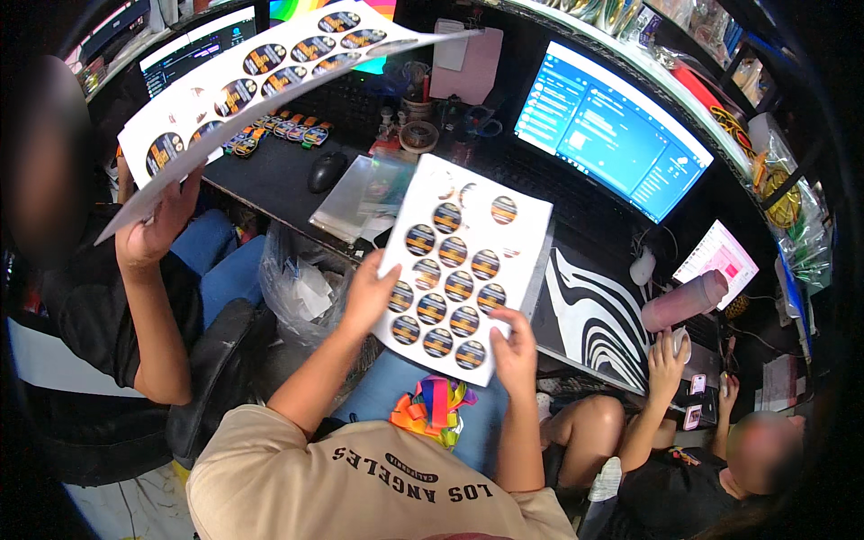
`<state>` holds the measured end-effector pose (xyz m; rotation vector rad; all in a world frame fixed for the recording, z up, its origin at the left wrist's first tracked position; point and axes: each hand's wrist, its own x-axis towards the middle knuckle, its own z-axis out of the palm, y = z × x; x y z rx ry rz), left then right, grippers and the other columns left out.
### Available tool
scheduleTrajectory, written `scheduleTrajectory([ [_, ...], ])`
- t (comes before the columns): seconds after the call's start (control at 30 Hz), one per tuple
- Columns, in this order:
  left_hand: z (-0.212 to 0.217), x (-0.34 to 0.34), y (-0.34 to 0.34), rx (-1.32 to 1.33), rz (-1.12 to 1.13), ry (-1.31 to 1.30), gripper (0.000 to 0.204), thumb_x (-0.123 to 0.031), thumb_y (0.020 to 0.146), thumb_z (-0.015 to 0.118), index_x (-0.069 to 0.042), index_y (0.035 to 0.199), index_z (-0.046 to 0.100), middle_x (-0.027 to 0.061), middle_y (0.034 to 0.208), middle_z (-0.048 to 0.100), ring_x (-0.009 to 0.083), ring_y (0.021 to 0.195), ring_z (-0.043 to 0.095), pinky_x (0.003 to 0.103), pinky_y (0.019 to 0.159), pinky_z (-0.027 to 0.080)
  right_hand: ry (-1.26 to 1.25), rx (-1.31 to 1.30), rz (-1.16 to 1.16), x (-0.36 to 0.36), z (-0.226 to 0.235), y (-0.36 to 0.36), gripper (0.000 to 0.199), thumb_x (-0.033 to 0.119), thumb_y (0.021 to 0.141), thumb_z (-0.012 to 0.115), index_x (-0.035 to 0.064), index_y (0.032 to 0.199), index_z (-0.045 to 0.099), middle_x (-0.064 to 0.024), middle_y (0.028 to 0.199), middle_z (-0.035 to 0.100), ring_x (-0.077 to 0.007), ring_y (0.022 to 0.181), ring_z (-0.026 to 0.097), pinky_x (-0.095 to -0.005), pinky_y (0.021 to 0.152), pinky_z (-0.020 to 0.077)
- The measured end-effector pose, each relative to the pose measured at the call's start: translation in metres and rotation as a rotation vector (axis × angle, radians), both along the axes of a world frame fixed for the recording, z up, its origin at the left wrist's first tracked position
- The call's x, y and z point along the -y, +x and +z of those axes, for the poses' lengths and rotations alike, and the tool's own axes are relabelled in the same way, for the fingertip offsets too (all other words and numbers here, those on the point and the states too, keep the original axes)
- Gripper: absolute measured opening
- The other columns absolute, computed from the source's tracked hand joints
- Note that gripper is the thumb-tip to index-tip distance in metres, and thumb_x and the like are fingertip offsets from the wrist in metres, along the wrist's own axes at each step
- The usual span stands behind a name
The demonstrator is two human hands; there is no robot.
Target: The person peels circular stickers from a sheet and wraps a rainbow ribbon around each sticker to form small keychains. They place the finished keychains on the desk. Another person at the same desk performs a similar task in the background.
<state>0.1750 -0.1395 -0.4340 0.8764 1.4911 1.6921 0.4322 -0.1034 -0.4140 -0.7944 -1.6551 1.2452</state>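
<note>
My left hand (364,292) grips the left edge of a white sheet of round black-and-orange stickers (457,283). My right hand (515,353) pinches the same sheet near its lower right corner, thumb on top. Tilted above my lap, the sheet overlaps the desk's front edge. Rows of stickers fill its lower part; its upper part shows gaps and only a few stickers. Whether more sheets lie beneath cannot be seen. A bundle of multicoloured ribbons (436,409) rests on my lap just below it.
At left, a co-worker's hand (162,225) raises similar sticker sheets (261,81). On the desk are a black mouse (328,171), clear plastic sleeves (355,198), tape rolls (418,137) and a monitor (612,130). Another person's hand (666,364) is at right, beside a pink bottle (684,301).
</note>
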Motion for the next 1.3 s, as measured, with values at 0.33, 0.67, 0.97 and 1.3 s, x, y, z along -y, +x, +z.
scheduleTrajectory([
  [0.33,-0.002,0.006,-0.159,-0.261,0.363,-0.147,0.039,-0.005,0.083,0.061,0.004,0.121,0.057,0.0188,0.113,0.065,0.0254,0.1,0.064,0.034,0.088,0.049,-0.009,0.221,0.256,-0.039,0.001,-0.149,0.031,0.008,0.089,0.061,0.0055,0.118,0.052,-0.008,0.095,0.057,-0.0088,0.056,0.056,-0.0253,0.044,0.0465],
  [0.67,0.039,-0.04,-0.134,-1.113,0.576,-0.584,0.053,-0.025,0.083,0.064,-0.009,0.131,0.051,0.0173,0.131,0.051,0.0361,0.124,0.047,0.052,0.096,0.04,0.038,0.283,-0.029,0.015,-0.014,-0.017,0.023,0.009,0.089,0.064,0.0026,0.111,0.062,-0.0023,0.096,0.059,-0.0051,0.064,0.05,-0.0193,0.06,0.0428],
  [0.97,-0.008,0.068,0.01,-0.964,-0.151,0.121,0.037,-0.023,0.087,0.061,-0.006,0.119,0.057,0.0159,0.125,0.053,0.0349,0.12,0.046,0.049,0.098,0.036,-0.235,0.112,-0.552,0.086,-0.073,0.078,0.026,0.021,0.102,0.045,0.0062,0.083,0.054,0.004,0.064,0.044,-0.0032,0.051,0.035,-0.0211,0.046,0.0282],
  [1.3,-0.049,0.123,0.109,-0.973,-0.85,-0.173,0.099,-0.046,0.074,0.075,-0.014,0.15,0.022,0.0201,0.149,0.028,0.043,0.134,0.034,0.053,0.108,0.027,-0.103,0.284,-0.621,0.107,-0.092,0.052,0.023,0.017,0.101,0.045,0.0043,0.083,0.051,-0.0051,0.064,0.05,-0.017,0.055,0.048,-0.0312,0.052,0.04],
])
